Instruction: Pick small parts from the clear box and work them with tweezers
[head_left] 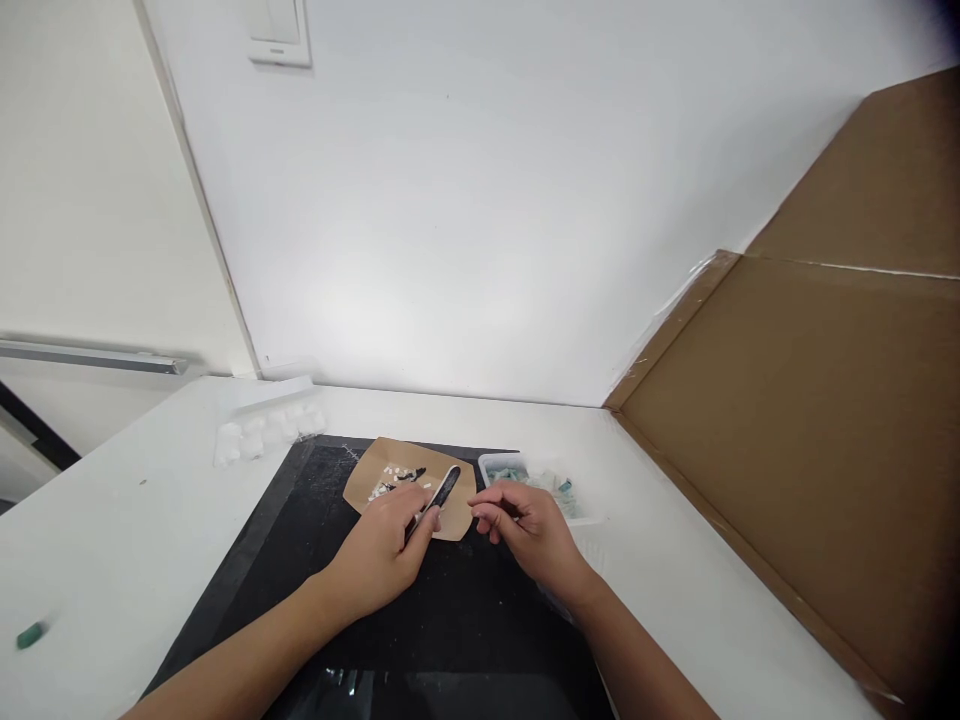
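My left hand (384, 548) rests on a black mat (315, 600) and is closed round a slim black and silver tool (442, 490) that points up and to the right. The tool's tip lies over a brown piece of card (375, 470) that carries several small white bits and a dark scrap. My right hand (529, 525) lies just to the right of the card with its fingers curled in; whatever they pinch is too small to make out. The two hands are a few centimetres apart.
A small clear tray (491, 465) with pale green and white pieces stands behind my right hand. White foam pieces (262, 428) lie at the mat's far left corner. A large cardboard sheet (825, 420) leans on the right. A small green object (30, 634) sits at the table's left edge.
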